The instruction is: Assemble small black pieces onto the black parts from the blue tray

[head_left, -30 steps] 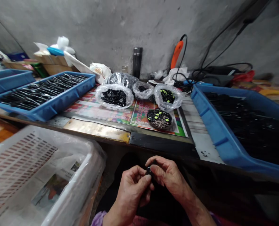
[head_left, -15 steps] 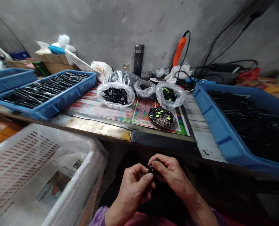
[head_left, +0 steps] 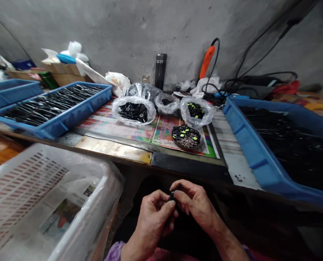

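Observation:
Between the fingertips of both hands is a small black part [head_left: 172,197], rounded at one end; its exact kind is too small to make out. My left hand [head_left: 154,219] pinches it from the left, thumb and forefinger closed on it. From the right, my right hand [head_left: 195,203] grips it too, with thumb and fingers bent around its far end. Both hands are held low, in front of the bench edge. Nearest on the bench is a round dish [head_left: 187,137] of black parts, yellow-green pieces and small metal fasteners.
Plastic bags [head_left: 134,110] of black parts stand behind the dish. A blue tray [head_left: 49,108] of long dark pieces lies left, and a blue bin [head_left: 255,145] of black pieces right. A white basket [head_left: 96,214] stands lower left. Behind are a black flask [head_left: 160,70] and an orange-handled tool [head_left: 207,59].
The small black part has turned between my fingers, and its round face with the light centre no longer shows clearly. My right thumb has shifted slightly left over it.

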The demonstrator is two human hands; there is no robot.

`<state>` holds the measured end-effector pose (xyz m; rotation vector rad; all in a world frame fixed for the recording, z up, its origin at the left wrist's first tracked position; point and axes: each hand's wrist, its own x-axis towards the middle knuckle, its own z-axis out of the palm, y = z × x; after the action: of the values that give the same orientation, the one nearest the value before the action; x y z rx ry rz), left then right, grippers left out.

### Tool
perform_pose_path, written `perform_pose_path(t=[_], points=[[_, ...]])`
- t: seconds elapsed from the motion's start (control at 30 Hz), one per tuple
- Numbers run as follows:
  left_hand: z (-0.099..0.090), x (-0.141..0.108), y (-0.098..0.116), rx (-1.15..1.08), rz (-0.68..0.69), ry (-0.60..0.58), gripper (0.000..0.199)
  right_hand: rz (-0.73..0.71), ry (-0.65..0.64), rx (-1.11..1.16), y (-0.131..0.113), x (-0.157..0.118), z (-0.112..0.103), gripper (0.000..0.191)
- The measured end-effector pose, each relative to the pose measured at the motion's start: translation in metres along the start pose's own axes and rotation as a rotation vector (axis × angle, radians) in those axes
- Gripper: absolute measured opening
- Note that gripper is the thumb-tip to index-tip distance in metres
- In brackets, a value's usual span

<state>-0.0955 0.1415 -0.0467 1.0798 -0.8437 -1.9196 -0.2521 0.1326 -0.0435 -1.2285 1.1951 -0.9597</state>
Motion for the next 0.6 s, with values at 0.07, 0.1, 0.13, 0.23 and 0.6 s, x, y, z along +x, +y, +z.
perform_pose_path(t=[0.07, 0.1, 0.13, 0.23, 0.6], points=[[0.0, -0.001, -0.002, 0.022, 0.01, 0.002, 0.061, 0.021, 0.002, -0.076, -0.003, -0.002, -0.001, 0.029], [0.0, -0.001, -0.003, 0.031, 0.013, 0.005, 0.06, 0.024, 0.013, -0.108, -0.004, -0.003, -0.001, 0.024], [0.0, -0.001, -0.003, 0.036, 0.015, 0.009, 0.059, 0.026, 0.027, -0.132, -0.004, -0.004, 0.0, 0.021], [0.001, -0.002, -0.003, 0.035, 0.011, 0.024, 0.062, 0.025, 0.047, -0.147, -0.001, -0.005, 0.001, 0.02], [0.003, -0.008, 0.001, -0.014, -0.065, -0.079, 0.058, -0.012, -0.066, 0.181, 0.017, 0.004, -0.002, 0.055]])
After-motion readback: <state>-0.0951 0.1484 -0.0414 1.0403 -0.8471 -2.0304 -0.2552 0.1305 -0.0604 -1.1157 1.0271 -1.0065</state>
